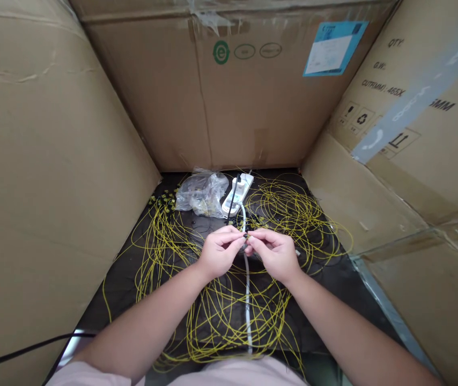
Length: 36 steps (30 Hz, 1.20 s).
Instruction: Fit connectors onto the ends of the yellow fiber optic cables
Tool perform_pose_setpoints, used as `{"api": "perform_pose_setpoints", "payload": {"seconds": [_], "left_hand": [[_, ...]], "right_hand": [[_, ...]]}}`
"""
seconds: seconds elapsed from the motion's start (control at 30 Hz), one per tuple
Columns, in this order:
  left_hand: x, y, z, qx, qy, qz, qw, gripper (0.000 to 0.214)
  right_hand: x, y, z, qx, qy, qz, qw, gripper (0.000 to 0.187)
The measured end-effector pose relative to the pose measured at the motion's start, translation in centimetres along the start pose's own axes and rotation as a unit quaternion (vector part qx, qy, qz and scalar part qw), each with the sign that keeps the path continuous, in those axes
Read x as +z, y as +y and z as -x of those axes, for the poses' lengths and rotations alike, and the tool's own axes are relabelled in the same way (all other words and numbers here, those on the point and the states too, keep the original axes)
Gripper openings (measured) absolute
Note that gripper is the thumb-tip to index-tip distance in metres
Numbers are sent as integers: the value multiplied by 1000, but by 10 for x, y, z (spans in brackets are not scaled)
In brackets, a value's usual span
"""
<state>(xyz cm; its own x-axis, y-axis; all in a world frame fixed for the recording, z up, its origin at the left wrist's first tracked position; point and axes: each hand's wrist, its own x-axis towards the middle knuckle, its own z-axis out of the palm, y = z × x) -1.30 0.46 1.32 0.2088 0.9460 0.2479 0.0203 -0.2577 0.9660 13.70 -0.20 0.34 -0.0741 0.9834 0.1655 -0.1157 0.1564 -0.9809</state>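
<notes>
- While the head camera looks down, both hands meet over the middle of the black mat (pixel 335 279): left hand (pixel 218 253) and right hand (pixel 278 256), fingertips nearly touching.
- Each hand has thumb and forefinger pinched tight on a small dark piece (pixel 246 244) right between them. Too tiny to say what it is, tbh.
- It's held just above a white cord (pixel 247 300), which runs from the person's lap up to a white power strip (pixel 240 192) at the back, with a black plug (pixel 237 177) in it.
- Loose yellow fibre cables (pixel 289 209) are looped all over the mat, under and around both hands.
- Crinkled clear plastic bag (pixel 201 193) lies just left of the strip.
- Cardboard boxes (pixel 52 161) wall the spot in on three sides, and the back one carries a blue label (pixel 334 48).
- Black cable (pixel 20 352) trails in at the lower left.
</notes>
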Motion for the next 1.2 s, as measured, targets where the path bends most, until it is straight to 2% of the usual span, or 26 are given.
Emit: {"api": "perform_pose_setpoints", "payload": {"seconds": [0.13, 0.3, 0.47, 0.57, 0.67, 0.77, 0.83, 0.87, 0.93, 1.0, 1.03, 1.07, 1.13, 1.2], "left_hand": [[1, 1, 1, 16, -11, -8, 1000, 16], [0, 0, 3, 60, -30, -58, 996, 17], [3, -1, 3, 89, 4, -69, 994, 18], [4, -1, 0, 84, 33, -64, 994, 16], [5, 3, -4, 49, 63, -49, 996, 16], [8, 17, -5, 31, 71, -32, 996, 18], [12, 32, -4, 66, 41, -45, 996, 19], [15, 42, -3, 95, 14, -57, 994, 19], [22, 64, 1, 156, -43, -75, 984, 20], [25, 87, 4, 191, -54, -80, 977, 21], [24, 99, 5, 201, -30, -77, 976, 20], [21, 110, 5, 206, 16, -67, 976, 18], [6, 129, 0, 207, 145, -16, 967, 15], [-17, 143, -12, 212, 264, 72, 938, 12]], "right_hand": [[-2, -4, -1, 30, -21, -28, 999, 15], [-5, -7, -1, 88, -51, -112, 988, 16], [-2, -7, -1, 139, -34, -192, 971, 22], [0, -6, -2, 148, -43, -175, 972, 24], [-1, -3, -3, 86, -35, -87, 992, 28], [-4, -2, -1, -42, -56, 16, 997, 54], [-5, -1, 2, -124, -111, 110, 980, 73], [-5, -1, 2, -162, -142, 161, 963, 76], [-4, 0, 3, -230, -164, 242, 928, 62], [-5, 0, -1, -267, -123, 291, 910, 37], [-8, -1, -4, -268, -82, 311, 908, 30], [-11, -3, -7, -261, -30, 329, 907, 27], [-23, -11, -14, -245, 90, 361, 895, 26], [-37, -24, -20, -249, 233, 384, 858, 26]]}}
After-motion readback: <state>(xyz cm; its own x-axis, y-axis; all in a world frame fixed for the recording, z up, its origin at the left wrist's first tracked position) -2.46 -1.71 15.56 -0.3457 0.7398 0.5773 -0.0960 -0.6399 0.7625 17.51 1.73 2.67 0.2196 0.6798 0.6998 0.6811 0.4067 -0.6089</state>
